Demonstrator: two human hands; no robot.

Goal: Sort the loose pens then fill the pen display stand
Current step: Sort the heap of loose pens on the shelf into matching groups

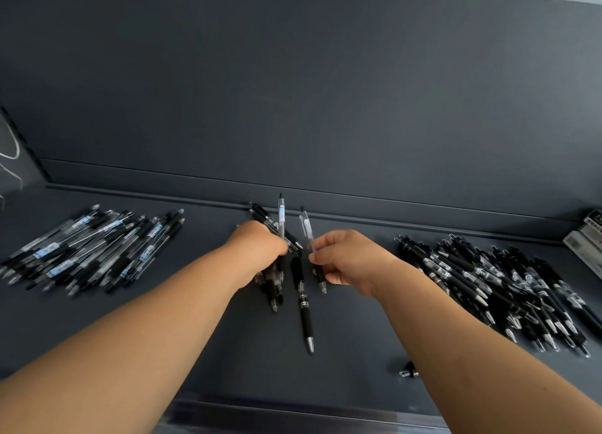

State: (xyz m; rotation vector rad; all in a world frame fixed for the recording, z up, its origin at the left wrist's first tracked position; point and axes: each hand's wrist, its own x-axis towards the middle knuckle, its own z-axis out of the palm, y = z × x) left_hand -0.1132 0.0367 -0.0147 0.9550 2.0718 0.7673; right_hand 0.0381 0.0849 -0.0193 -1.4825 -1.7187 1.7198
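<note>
Left pile of clear pens [91,248] blurred, count unreadable. Boxes [586,238] at the right edge cut off by the frame, contents hidden. Small black part [408,372] half hidden behind the right forearm. No telling how many pens under the left hand [257,248], closed around a small bunch [273,280] in the middle of the dark shelf [342,368]. Right hand [348,257] pinching one clear pen [312,248], nearly upright, just beside that bunch. Single black pen [304,306] lying loose between the hands. Right pile of black pens [495,287] spread well apart from the left pile.
</note>
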